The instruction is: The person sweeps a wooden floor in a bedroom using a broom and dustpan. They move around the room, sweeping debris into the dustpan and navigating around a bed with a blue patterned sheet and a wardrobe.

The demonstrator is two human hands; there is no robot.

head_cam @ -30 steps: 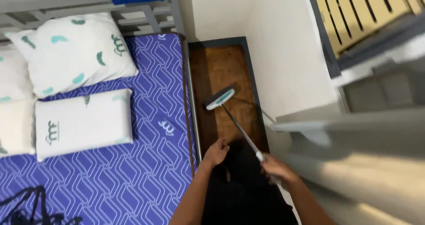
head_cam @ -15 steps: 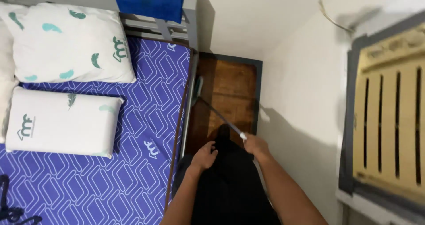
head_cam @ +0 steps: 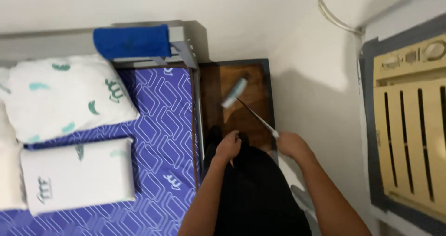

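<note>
Head view, right hand (head_cam: 290,144) grip on broom (head_cam: 251,109) handle's end

At frame left, a bed (head_cam: 176,138) under a blue patterned sheet, bearing a large white pillow (head_cam: 65,96) with teal marks at upper left and a smaller white pillow (head_cam: 79,175) below it; a blue towel (head_cam: 132,41) draped over the grey headboard rail.

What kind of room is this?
Most likely a bedroom. There is a bed with a blue patterned mattress and white pillows, and a narrow strip of wooden floor beside it, where the right hand holds a long-handled broom.
</note>
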